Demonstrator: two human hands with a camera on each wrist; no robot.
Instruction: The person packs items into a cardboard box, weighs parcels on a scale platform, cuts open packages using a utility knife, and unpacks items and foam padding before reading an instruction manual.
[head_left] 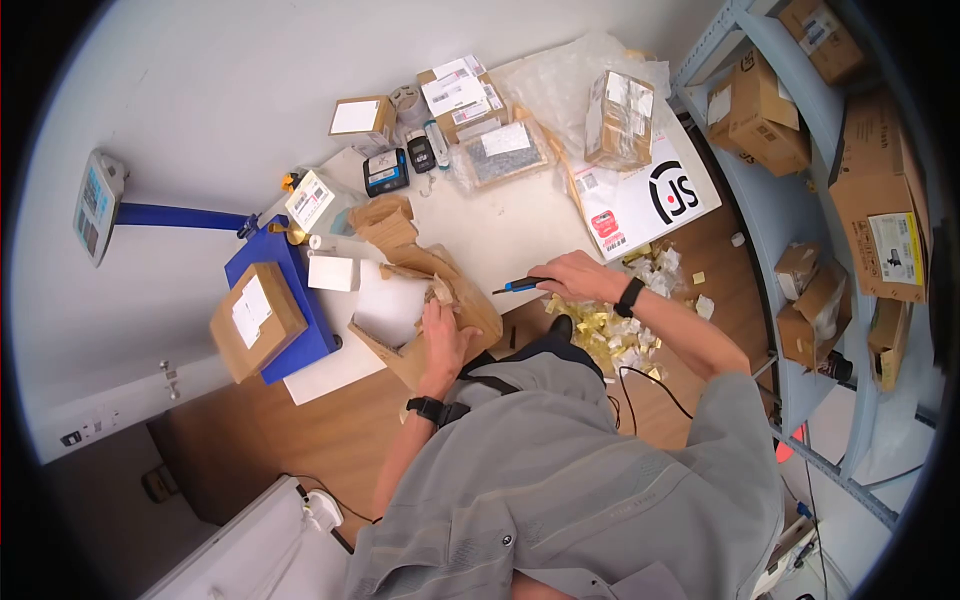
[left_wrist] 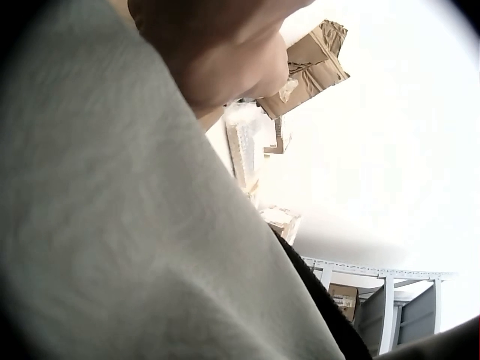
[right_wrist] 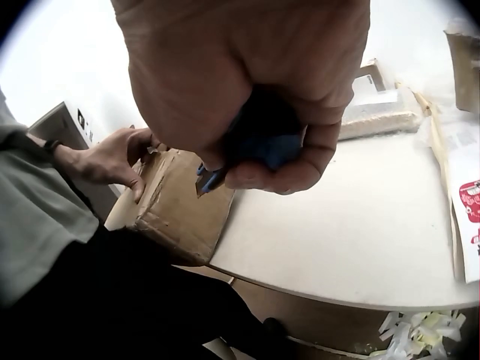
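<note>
An opened brown cardboard box sits at the table's front edge, its torn flap raised and a white block inside. My left hand grips the box's upper edge, with the thumb on the near side in the right wrist view. To the right of the box, my right hand holds a blue and black utility knife. Its tip points toward the box, and in the right wrist view the blade end overlaps the cardboard. The left wrist view is mostly covered by a grey sleeve.
On the left, a taped carton rests on a blue scale. A bubble-wrapped parcel and a label printer stand farther back. Packing scraps litter the floor, with shelves of boxes on the right.
</note>
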